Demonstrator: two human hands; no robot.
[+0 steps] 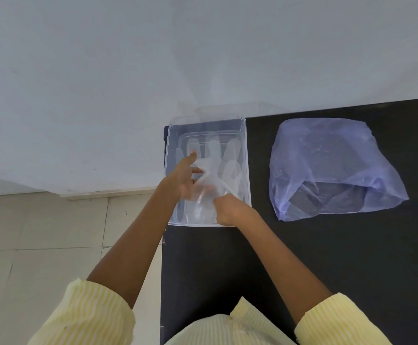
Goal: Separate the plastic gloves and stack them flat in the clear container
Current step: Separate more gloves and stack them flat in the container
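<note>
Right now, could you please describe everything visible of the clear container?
The clear container is a shallow rectangular tub of see-through plastic with a raised rim, standing level at the far left corner of the black table, left of a bluish plastic bag. Clear plastic gloves lie flat inside. The left hand reaches in over them, fingers extended; the right hand pinches a glove near its front right corner.

The container (pixel 169 170) is clear, hard plastic with a glossy finish. The glove (pixel 212 150) is thin, milky plastic film, lightly creased. The bag (pixel 327 158) is thin bluish see-through plastic, crinkled and faintly shiny. The table (pixel 302 257) is black and matt. The sleeve (pixel 85 314) is striped cloth. The wall (pixel 128 70) looks matt.
</note>
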